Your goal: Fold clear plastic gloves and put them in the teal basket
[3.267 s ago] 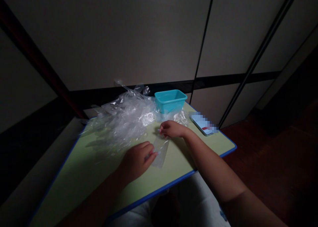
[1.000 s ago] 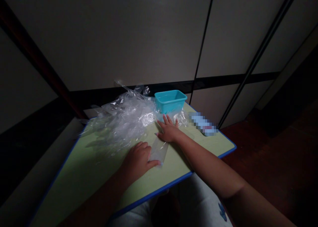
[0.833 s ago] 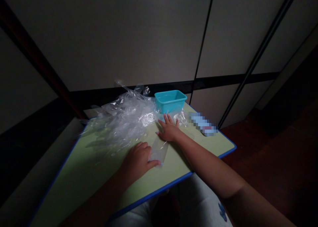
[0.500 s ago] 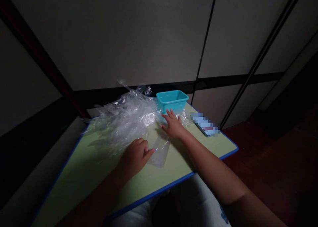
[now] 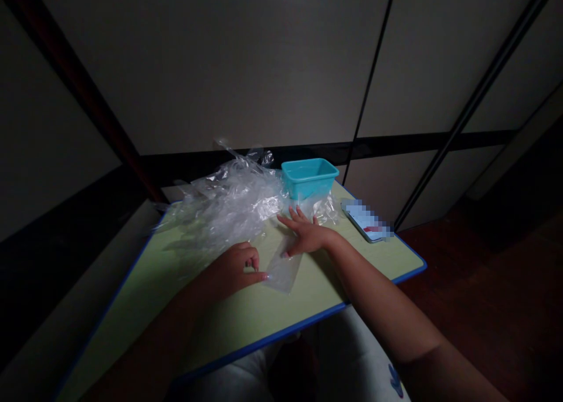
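A small clear plastic bag lies flat on the light green table. My left hand is by its left lower corner, the thumb stretched out to the bag's edge and the other fingers loosely bent, with a gap between. Over the upper end of the bag, my right hand is spread palm down, its thumb on the plastic. Left of the hands spreads a crumpled heap of clear plastic bags. Behind my right hand stands a turquoise tub, with more clear plastic at its foot.
At the table's right side lies a phone with its screen lit and blurred. A blue edge strip runs round the tabletop. Pale cupboard panels rise right behind the table.
My right hand has drawn back toward me, its thumb coming down onto the bag. My left thumb has swung lower along the bag's edge. The view has shifted slightly.
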Motion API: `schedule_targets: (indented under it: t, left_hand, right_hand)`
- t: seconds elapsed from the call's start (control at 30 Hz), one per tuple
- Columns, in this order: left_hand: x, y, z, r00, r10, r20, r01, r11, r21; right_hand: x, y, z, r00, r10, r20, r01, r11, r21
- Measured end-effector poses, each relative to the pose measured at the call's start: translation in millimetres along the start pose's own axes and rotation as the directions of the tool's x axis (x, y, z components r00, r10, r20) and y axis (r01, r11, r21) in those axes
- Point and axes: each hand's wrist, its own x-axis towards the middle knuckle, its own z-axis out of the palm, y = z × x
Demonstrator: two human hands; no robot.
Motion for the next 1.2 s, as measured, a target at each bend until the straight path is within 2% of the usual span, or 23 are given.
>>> schedule_targets:
  t: [0.1, 0.23, 0.37, 0.47, 0.53, 0.6, 0.67, 0.77, 0.83, 1.03, 1.2]
  left_hand:
    - [-1, 1, 7.4, 0.997, -0.047, -0.065, 0.05, 0.998, 0.036]
    - [-2, 13, 19.0, 0.984, -0.083, -0.159, 0.103, 0.987, 0.122]
    - [-2, 27, 26.4, 0.982, -0.085, -0.166, 0.112, 0.981, 0.157]
    - [-3, 33, 23.5, 0.983, -0.054, -0.176, 0.079, 0.987, 0.139]
    - [-3, 33, 15.5, 0.993, 0.013, -0.121, -0.002, 0.996, 0.09]
    - [-4, 32, 3.7, 0.994, 0.109, 0.016, -0.109, 0.994, 0.003]
    - [-6, 31, -8.7, 0.972, 0.184, 0.149, -0.174, 0.982, -0.08]
    - [-8, 30, -20.9, 0.95, 0.202, 0.239, -0.181, 0.978, -0.108]
    - [-9, 30, -22.8, 0.938, 0.182, 0.293, -0.152, 0.981, -0.122]
    - [-14, 22, -16.0, 0.916, 0.165, 0.366, -0.102, 0.978, -0.184]
    - [-16, 19, -16.4, 0.913, 0.165, 0.373, -0.126, 0.984, -0.127]
  right_hand:
    - [1, 1, 0, 1.0, -0.007, 0.002, 0.007, 1.0, 0.001]
    - [1, 2, 0, 1.0, -0.002, -0.009, 0.002, 1.0, -0.007]
    - [1, 2, 0, 1.0, 0.011, -0.008, -0.011, 1.0, -0.015]
    - [2, 2, 0, 1.0, 0.024, 0.0, -0.024, 1.0, -0.011]
    - [2, 2, 0, 1.0, 0.027, 0.0, -0.027, 1.0, -0.011]
    - [2, 3, 1, 1.0, 0.027, -0.004, -0.027, 1.0, -0.014]
    - [3, 4, 1, 1.0, 0.026, -0.007, -0.026, 1.0, -0.015]
    - [2, 5, 2, 1.0, 0.023, -0.011, -0.023, 1.0, -0.015]
    - [2, 5, 1, 1.0, 0.022, -0.011, -0.022, 1.0, -0.014]
    - [1, 6, 1, 0.999, 0.031, -0.014, -0.032, 0.999, -0.013]
    - [2, 7, 0, 0.999, 0.039, -0.008, -0.04, 0.999, -0.021]
